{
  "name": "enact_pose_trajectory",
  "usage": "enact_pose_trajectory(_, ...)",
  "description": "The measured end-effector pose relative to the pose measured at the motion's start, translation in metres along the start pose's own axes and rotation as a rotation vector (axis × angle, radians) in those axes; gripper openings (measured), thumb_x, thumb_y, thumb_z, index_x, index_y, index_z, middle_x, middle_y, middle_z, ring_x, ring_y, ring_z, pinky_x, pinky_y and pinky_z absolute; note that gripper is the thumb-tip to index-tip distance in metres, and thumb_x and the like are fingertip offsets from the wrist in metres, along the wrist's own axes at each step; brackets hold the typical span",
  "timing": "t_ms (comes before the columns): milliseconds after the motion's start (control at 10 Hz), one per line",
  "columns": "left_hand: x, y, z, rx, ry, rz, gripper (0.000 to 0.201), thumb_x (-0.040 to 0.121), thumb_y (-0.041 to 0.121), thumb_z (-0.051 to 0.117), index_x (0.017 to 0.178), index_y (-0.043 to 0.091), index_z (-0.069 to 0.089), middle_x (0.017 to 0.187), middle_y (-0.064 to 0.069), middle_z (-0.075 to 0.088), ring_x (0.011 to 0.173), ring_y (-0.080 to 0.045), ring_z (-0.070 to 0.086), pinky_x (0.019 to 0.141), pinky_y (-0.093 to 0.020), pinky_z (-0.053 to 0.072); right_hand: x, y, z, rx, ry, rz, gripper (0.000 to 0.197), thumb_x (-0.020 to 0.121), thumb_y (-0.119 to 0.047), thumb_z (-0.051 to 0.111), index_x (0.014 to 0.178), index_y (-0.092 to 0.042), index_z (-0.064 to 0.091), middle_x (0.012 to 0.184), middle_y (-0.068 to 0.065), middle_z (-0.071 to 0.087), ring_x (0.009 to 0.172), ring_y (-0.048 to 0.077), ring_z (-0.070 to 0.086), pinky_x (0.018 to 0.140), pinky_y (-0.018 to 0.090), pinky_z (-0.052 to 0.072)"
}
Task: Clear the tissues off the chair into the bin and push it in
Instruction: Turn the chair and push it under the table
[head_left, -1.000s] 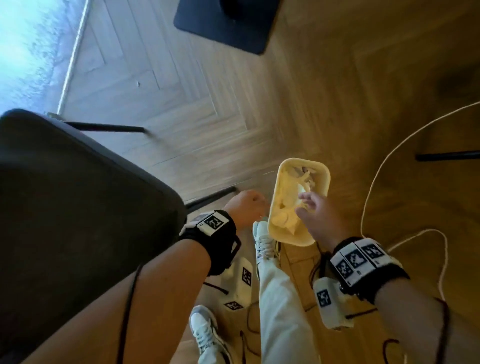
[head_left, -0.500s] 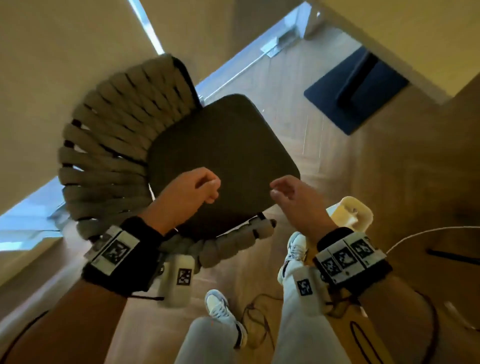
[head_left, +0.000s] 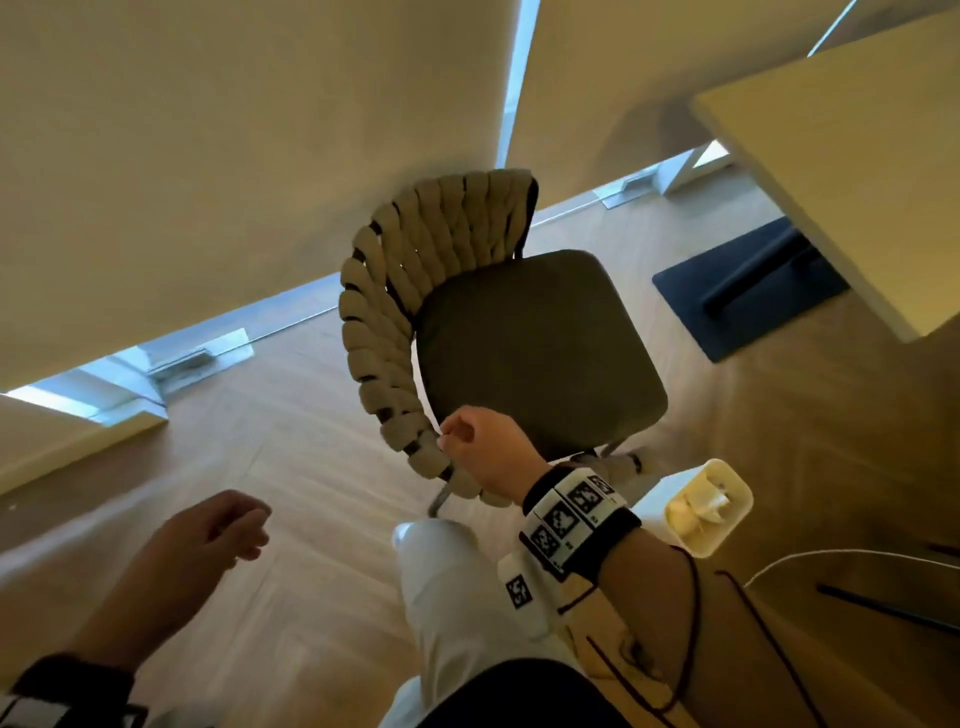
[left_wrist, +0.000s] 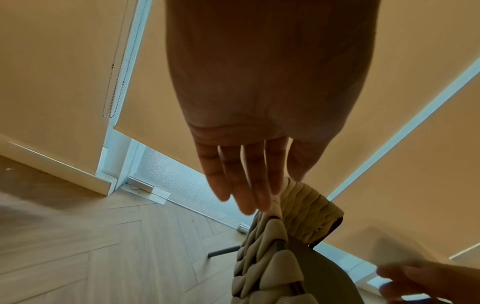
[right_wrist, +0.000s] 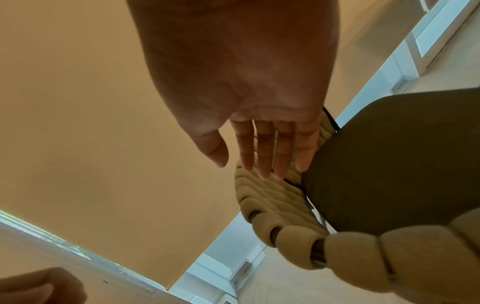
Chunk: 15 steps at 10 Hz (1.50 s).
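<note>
The chair (head_left: 535, 353) has a dark seat and a woven beige backrest (head_left: 395, 291); no tissue shows on the seat. My right hand (head_left: 460, 436) is at the near end of the backrest, and the right wrist view shows its fingers (right_wrist: 270, 150) straight over the weave (right_wrist: 270, 201), holding nothing. My left hand (head_left: 228, 530) hangs relaxed over the floor, left of the chair and apart from it, with its fingers (left_wrist: 241, 185) loose and empty. The pale bin (head_left: 746, 501) stands on the floor right of the chair with crumpled tissues (head_left: 698, 506) inside.
A pale table top (head_left: 857, 156) juts in at the upper right above a dark floor mat (head_left: 748, 291). A white cable (head_left: 831, 558) and a black bar (head_left: 883, 605) lie on the floor beside the bin. My legs in white trousers (head_left: 441, 571) stand just behind the chair.
The view has swung up from the bin to the chair. My right hand left the bin and came to the backrest's end. My left hand drew away from the seat, down and left.
</note>
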<state>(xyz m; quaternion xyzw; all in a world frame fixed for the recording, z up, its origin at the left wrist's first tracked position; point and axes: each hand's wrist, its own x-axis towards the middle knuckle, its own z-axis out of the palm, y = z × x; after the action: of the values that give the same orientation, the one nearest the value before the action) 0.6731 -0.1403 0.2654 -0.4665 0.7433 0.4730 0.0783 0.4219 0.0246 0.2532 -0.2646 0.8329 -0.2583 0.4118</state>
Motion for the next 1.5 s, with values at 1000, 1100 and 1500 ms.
enact_pose_trajectory(1000, 0.377, 0.106, -0.010, 1.375, -0.649, 1.342, 0.067, 0.085, 0.068, 0.040, 0.137, 0.025, 0.043, 0.148, -0.004, 0.039, 0.138, -0.031, 0.029, 0.114, -0.055, 0.010, 0.154, -0.073, 0.171, -0.039, 0.563, 0.806, 0.071, 0.083, -0.070, 0.035, 0.136, -0.023, 0.043, 0.138, 0.005, 0.047, 0.135, 0.030, 0.033, 0.116, 0.053, 0.005)
enact_pose_trajectory(1100, 0.392, 0.101, -0.005, 1.389, -0.663, 1.413, 0.067, 0.084, 0.068, 0.038, 0.135, 0.024, 0.045, 0.144, -0.005, 0.044, 0.132, -0.031, 0.037, 0.115, -0.056, 0.012, 0.161, -0.070, 0.173, -0.043, 0.608, 0.842, 0.077, 0.080, -0.076, 0.028, 0.137, -0.026, 0.041, 0.140, 0.001, 0.047, 0.135, 0.029, 0.034, 0.115, 0.053, 0.007)
enact_pose_trajectory(1500, 0.406, 0.123, 0.032, 1.204, -0.617, 1.513, 0.054, 0.084, 0.063, 0.043, 0.120, 0.024, 0.053, 0.123, -0.003, 0.058, 0.111, -0.029, 0.052, 0.111, -0.055, 0.022, 0.165, -0.042, 0.138, -0.068, 0.694, 0.826, 0.058, 0.081, -0.072, 0.040, 0.113, -0.026, 0.054, 0.116, -0.003, 0.059, 0.114, 0.026, 0.048, 0.110, 0.048, 0.020)
